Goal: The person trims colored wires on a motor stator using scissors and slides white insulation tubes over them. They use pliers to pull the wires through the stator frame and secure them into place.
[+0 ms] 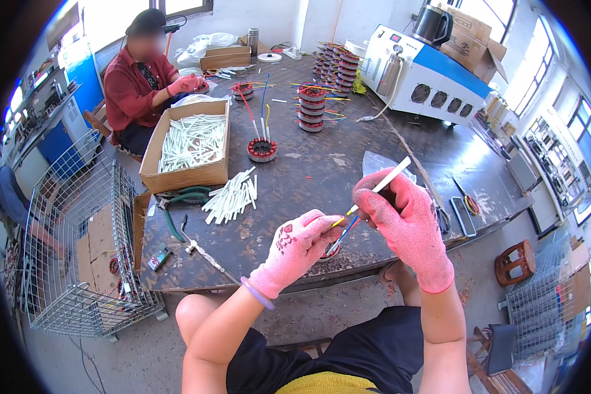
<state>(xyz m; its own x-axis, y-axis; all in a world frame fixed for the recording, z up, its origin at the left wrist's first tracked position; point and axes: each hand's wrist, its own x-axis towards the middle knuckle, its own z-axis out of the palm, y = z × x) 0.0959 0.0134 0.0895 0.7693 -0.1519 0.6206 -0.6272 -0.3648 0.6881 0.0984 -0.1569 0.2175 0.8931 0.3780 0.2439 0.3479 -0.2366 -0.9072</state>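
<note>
My left hand [297, 248], in a pink glove, pinches a yellow wire [338, 222] between thumb and fingertips. Close to it, my right hand [410, 230], also gloved in pink, is closed on a white tube-like sleeve [395, 172] that slants up to the right. The sleeve's lower end is at the yellow wire's tip; whether the wire is inside it, I cannot tell. A blue wire [351, 227] runs just below. Under my hands, partly hidden, a wound motor stator [331, 252] sits at the table's near edge.
A carton [185, 180] full of white sleeves stands left, with loose sleeves [235, 199] beside it. Another stator [262, 152] bears upright wires, near stacked stators [311, 110]. Pliers [185, 197], a phone [463, 217] and scissors [469, 202] lie around. A co-worker [134, 88] sits at far left.
</note>
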